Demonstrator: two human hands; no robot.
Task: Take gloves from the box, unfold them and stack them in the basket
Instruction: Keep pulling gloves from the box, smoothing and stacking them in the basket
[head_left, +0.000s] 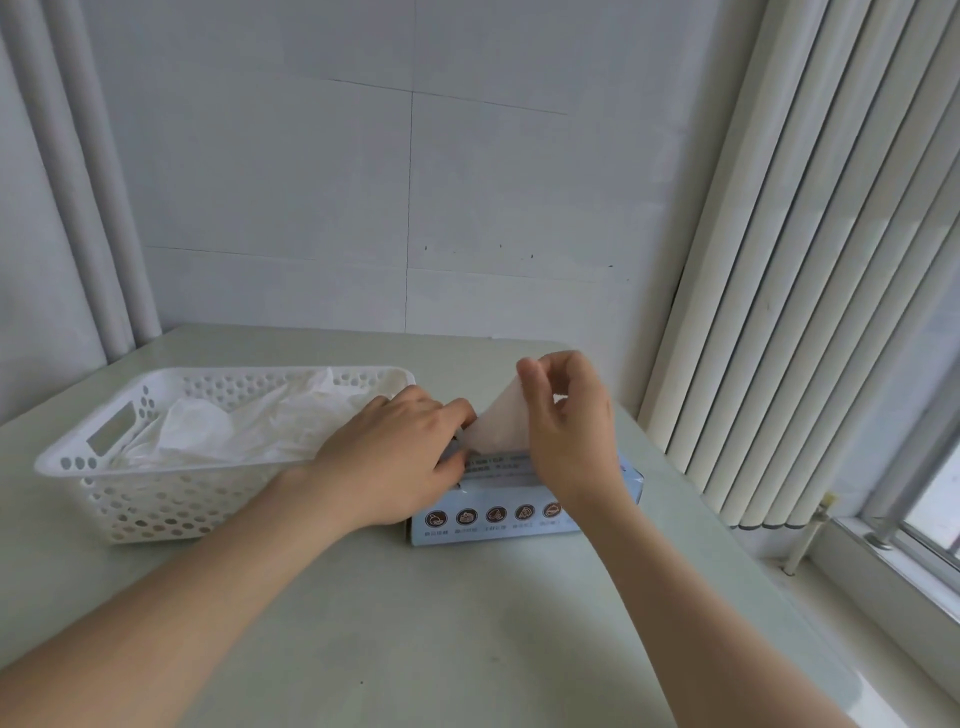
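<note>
A light blue glove box (498, 514) lies on the pale table, right of centre. A folded translucent white glove (496, 428) sticks up out of its top slot. My right hand (569, 415) pinches the glove's upper corner above the box. My left hand (395, 457) lies over the box's left end, fingers curled at the slot beside the glove's base. Left of the box stands a white perforated basket (156, 499) with several unfolded clear gloves (234, 426) lying inside.
The table (415, 623) sits in a corner, with a white wall behind it. White vertical blinds (810, 312) and a window sill (883, 571) run along the right edge. Two white pipes (93, 208) stand at the back left.
</note>
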